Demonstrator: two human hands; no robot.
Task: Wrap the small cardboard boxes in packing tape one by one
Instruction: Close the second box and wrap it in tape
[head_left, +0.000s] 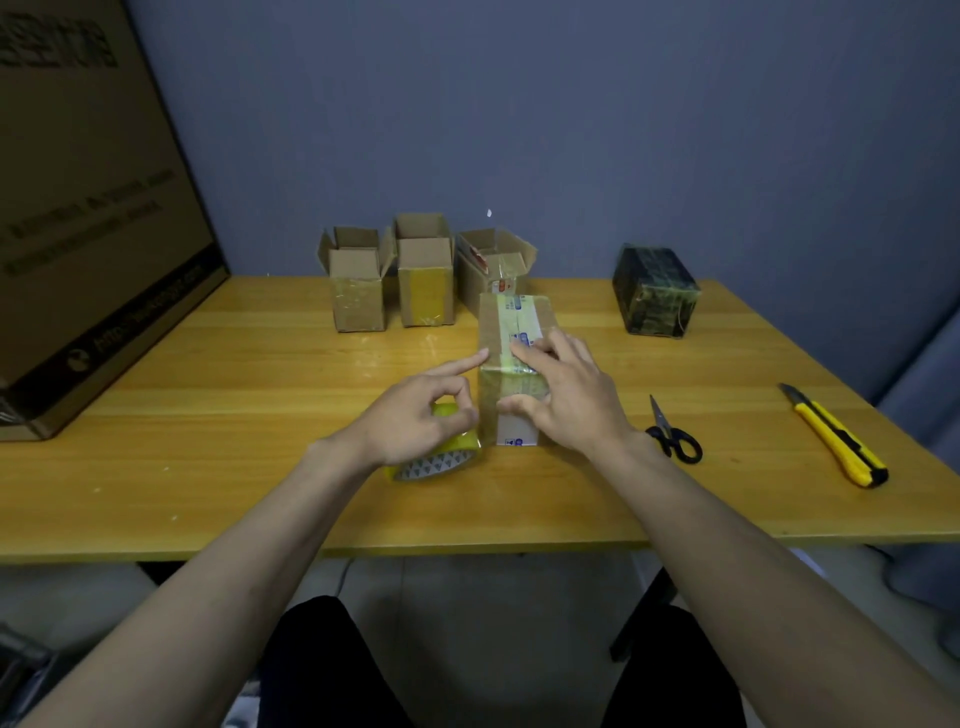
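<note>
Seated at a yellow wooden table (218, 467), both bare hands at work on a small cardboard box (511, 364) lying closed directly ahead. Right hand (566, 395) spread over the box's near end, fingers straight and pressing flat on the taped top, thumb down against the near face. Left hand (421, 410) just beside the box, index finger stretched out to touch its left top edge, remaining fingers curled round a roll of yellowish packing tape (441, 457) held on edge against the table (tape appears to run from the roll onto the box's near face, though the join is hard to make out). Strips of clear tape and a printed label already across the box's top.

Beyond the hands, against the blue wall: three open cardboard boxes (423, 270) in a row, flaps up, the rightmost just behind the box in hand. Farther right of those, well apart, a dark wrapped box (654, 291). Just right of the right wrist, a pair of black-handled scissors (672, 431), blades closed and pointing away. Farther right still, a yellow and black utility knife (836, 436) lying diagonally. Far left of the left hand, a large cardboard carton (88, 208) leaning over the table's corner. Dark trousers visible below the table edge.
</note>
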